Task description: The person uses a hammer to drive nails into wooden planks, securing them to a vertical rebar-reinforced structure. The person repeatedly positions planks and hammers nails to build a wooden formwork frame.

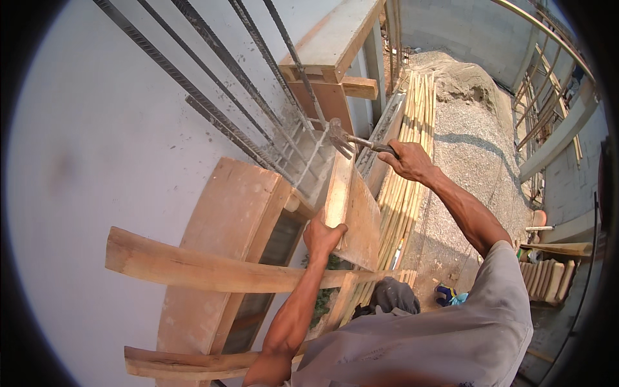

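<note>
My right hand [410,161] is wrapped round the dark grip of a claw hammer [358,139]. Its metal head is over the far end of a wooden formwork panel [339,193], close to the steel bars; whether it touches the wood I cannot tell. With my left hand [323,236] I grip the near end of that panel, fingers closed over its edge. The panel has a pale narrow edge facing up and a broad plywood face on its right side. Several ribbed rebars [222,55] rise beside it from a column with tied stirrups [314,158].
Two wooden rails [213,269] cross below my left arm. A plywood form [222,206] stands at the left by the white wall [97,161]. Long bamboo poles [412,138] lie right of the panel, beside gravel [477,155] and a sand heap [461,77] far below.
</note>
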Available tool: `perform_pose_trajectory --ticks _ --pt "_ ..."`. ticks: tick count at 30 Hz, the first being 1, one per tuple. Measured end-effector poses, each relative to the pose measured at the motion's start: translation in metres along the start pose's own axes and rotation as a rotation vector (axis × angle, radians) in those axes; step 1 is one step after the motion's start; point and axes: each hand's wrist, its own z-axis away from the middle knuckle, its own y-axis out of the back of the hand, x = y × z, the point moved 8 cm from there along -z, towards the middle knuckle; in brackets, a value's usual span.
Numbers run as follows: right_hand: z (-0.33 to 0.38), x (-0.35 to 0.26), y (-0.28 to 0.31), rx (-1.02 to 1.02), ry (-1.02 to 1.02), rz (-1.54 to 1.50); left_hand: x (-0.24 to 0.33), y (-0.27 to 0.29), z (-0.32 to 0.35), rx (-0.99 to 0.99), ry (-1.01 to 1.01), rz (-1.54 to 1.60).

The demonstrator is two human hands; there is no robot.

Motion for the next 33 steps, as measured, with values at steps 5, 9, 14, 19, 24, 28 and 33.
perform_pose_trajectory --ticks 5,9,14,19,24,28,33 --pt "-0.043 -0.05 0.021 0.048 0.632 0.24 -0.019 -0.01 -0.005 -0.044 0.165 -0.024" --pt "-0.117 0.021 0.034 -0.141 -0.055 0.56 -0.022 -0.008 -0.002 -0.021 0.162 0.018" --pt "-0.13 0.038 0.015 -0.092 -0.094 0.513 -0.02 -0.003 0.005 -0.042 0.132 0.057" --pt "-0.113 0.02 0.015 -0.064 -0.09 0.479 -0.02 -0.006 0.01 -0.085 0.169 0.002" --pt "-0.102 -0.029 0.031 -0.119 0.309 0.523 -0.017 -0.008 0.007 -0.079 0.113 0.032" --pt "-0.135 -0.006 0.048 -0.029 -0.064 0.659 -0.019 -0.007 0.007 -0.084 0.098 0.01" --pt "-0.128 0.011 0.021 -0.009 -0.194 0.443 -0.023 -0.001 0.012 -0.024 0.107 0.064"
